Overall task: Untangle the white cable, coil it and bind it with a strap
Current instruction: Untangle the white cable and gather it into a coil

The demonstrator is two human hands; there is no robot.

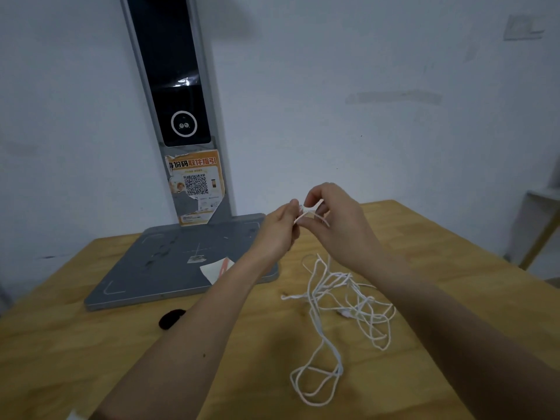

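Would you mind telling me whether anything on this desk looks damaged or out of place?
The orange sticker on the grey stand is torn and peeling at its edges. The white cable lies in a loose tangle on the table.

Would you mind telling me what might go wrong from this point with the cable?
Both hands, left hand and right hand, pinch one part of the thin white cable while the rest lies tangled on the wooden table; pulling could tighten knots. The small black strap lies near the left forearm and could get knocked away.
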